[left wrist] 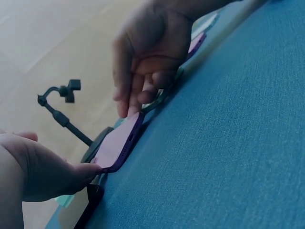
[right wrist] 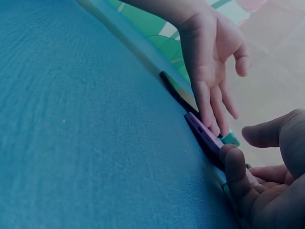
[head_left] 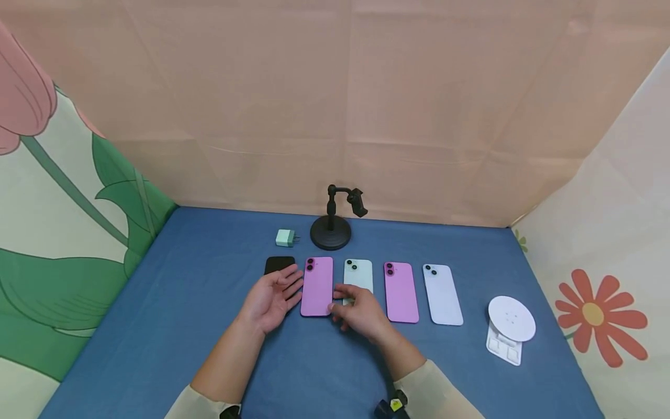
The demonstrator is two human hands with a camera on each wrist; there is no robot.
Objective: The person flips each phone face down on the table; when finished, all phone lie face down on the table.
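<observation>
A pink phone (head_left: 316,291) lies on the blue cloth, camera side up, between my two hands. My left hand (head_left: 269,304), palm turned up and fingers extended, has its fingertips at the phone's left edge and covers part of a black phone (head_left: 279,263). On the other side, my right hand (head_left: 362,314) keeps its fingers loosely bent at the lower right edge. It hides much of a pale mint phone (head_left: 358,272). In the left wrist view the pink phone (left wrist: 118,143) sits low, with fingertips of both hands right at its sides.
Farther right in the row lie another pink phone (head_left: 401,294) and a white phone (head_left: 443,295). Behind stand a black phone stand (head_left: 331,231) and a mint plug charger (head_left: 285,237). A white round-topped device (head_left: 512,319) is near the right edge. Fabric walls border the table.
</observation>
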